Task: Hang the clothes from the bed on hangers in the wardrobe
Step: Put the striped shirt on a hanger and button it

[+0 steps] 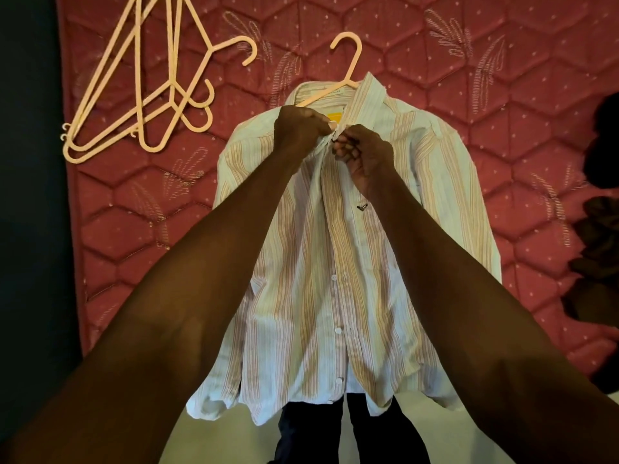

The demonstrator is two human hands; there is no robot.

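Observation:
A pale striped button-up shirt (335, 256) lies flat on the red quilted bed (502, 95), its hem hanging over the near edge. A pink plastic hanger (348, 58) is inside its collar, with the hook sticking out at the top. My left hand (301, 127) pinches the left side of the placket just below the collar. My right hand (361, 152) pinches the right side of the placket at the same spot, where a small white button shows between the fingertips. Further down the front, the shirt looks buttoned.
Several more pink hangers (140, 95) lie piled on the bed at the upper left. Dark clothes (599, 229) are heaped at the bed's right edge. A dark wall or floor strip runs along the left side. My dark trousers show below the hem.

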